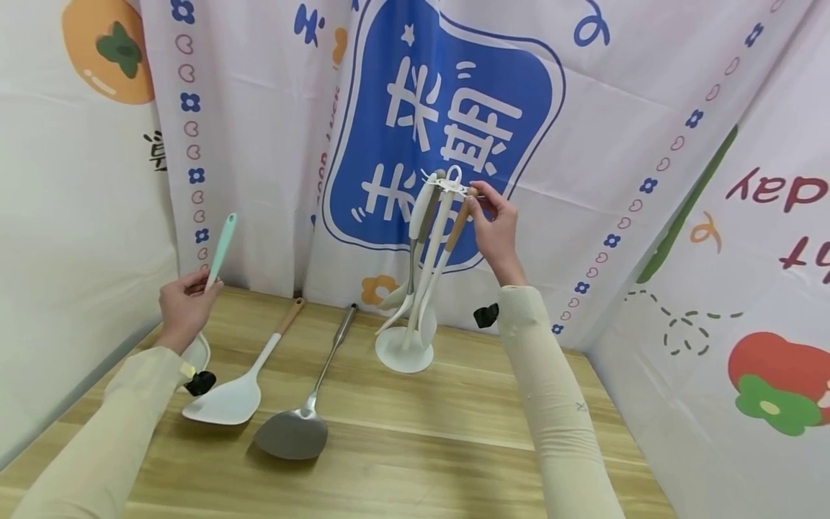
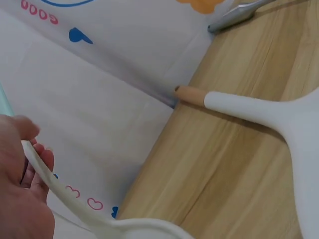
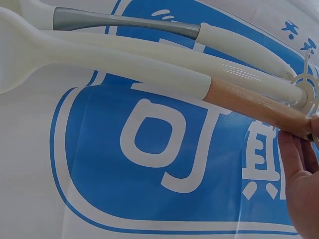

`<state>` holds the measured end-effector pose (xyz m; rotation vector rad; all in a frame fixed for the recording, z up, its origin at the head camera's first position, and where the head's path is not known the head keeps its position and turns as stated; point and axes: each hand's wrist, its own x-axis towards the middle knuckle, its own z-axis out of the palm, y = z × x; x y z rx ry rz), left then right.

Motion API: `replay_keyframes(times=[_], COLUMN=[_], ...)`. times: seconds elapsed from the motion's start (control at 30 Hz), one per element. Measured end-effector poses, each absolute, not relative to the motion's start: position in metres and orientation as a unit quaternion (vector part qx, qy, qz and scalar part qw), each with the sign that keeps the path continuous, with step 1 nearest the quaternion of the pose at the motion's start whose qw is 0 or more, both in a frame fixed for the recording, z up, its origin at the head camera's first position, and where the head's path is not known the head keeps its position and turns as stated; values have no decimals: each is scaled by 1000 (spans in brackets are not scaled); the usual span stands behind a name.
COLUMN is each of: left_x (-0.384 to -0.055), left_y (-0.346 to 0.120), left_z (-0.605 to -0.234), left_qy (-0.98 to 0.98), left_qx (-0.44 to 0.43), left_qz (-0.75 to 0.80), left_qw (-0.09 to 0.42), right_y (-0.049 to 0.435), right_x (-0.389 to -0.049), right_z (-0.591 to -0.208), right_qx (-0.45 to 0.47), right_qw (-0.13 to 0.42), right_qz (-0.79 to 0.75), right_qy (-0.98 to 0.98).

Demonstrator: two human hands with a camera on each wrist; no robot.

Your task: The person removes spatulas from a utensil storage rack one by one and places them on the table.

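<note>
My left hand (image 1: 188,306) grips a ladle (image 1: 222,249) with a mint handle; its white rounded head (image 2: 149,226) hangs below the hand, partly hidden by the wrist in the head view. My right hand (image 1: 497,231) pinches the wooden handle end of a white spoon (image 3: 259,102) at the top of a white utensil stand (image 1: 405,353). The stand has a round base, a post and a hooked ring on top. On it also hangs a utensil with a white handle and a steel neck (image 3: 124,21). A grey-green handle (image 1: 428,216) shows behind that one.
Left of the stand, a white turner (image 1: 233,396) with a wood-coloured handle end and a steel turner (image 1: 295,432) lie on the wooden table (image 1: 402,461). Printed curtains (image 1: 279,144) rise along the table's back and sides.
</note>
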<state>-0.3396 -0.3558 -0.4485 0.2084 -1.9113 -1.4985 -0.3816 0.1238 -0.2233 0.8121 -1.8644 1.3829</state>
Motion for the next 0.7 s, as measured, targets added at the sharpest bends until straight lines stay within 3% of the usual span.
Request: replay_keyframes(times=[0.2,0.7], left_x=[-345,-351], left_y=[-357,-370], left_z=[-458,-487], left_qy=[-797,-864], left_qx=[45,20], left_qz=[-494,-416], left_qw=[345,283], right_y=[124,124], right_x=[-382,-383], right_z=[-224,-225], right_qx=[313,318], right_qw=[335,342], right_qz=[530,528], right_qy=[-713,-709])
